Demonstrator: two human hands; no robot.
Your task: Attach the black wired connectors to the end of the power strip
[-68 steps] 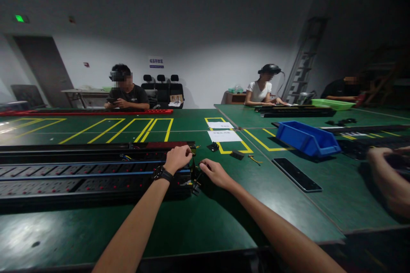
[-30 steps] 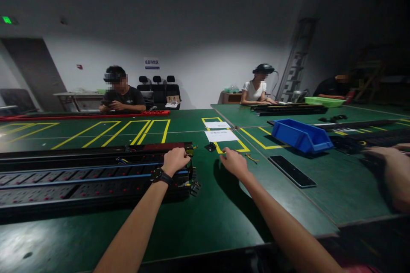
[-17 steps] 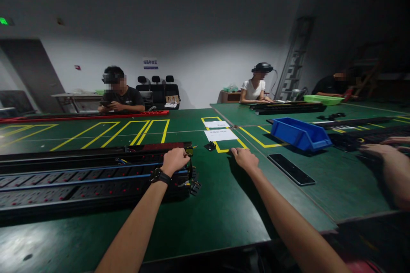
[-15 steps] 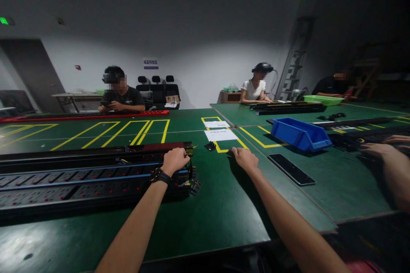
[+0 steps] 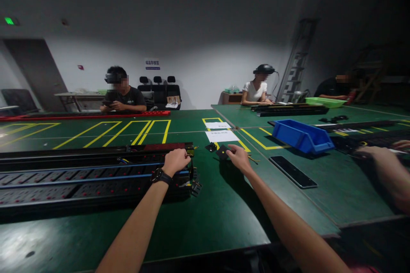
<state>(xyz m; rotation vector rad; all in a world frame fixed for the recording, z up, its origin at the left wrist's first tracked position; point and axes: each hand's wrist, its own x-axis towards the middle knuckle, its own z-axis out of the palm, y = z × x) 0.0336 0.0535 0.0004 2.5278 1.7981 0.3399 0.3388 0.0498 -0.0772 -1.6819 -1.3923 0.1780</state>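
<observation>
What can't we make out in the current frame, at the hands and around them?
All in the head view:
What lies directly under the left hand: hidden by the hand itself.
Right edge of the black plate: covered by the right hand.
Far left ends of the long black strips: cut off by the left edge.
Writing on the nearer paper sheet: too small and blurred.
Rest of the co-worker's arm: cut off by the right edge.

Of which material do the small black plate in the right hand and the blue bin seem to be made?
Small black plate: perhaps plastic or coated metal; dark, matt face, too small to tell.
Blue bin: likely moulded plastic, slightly glossy; smooth, evenly coloured walls.
</observation>
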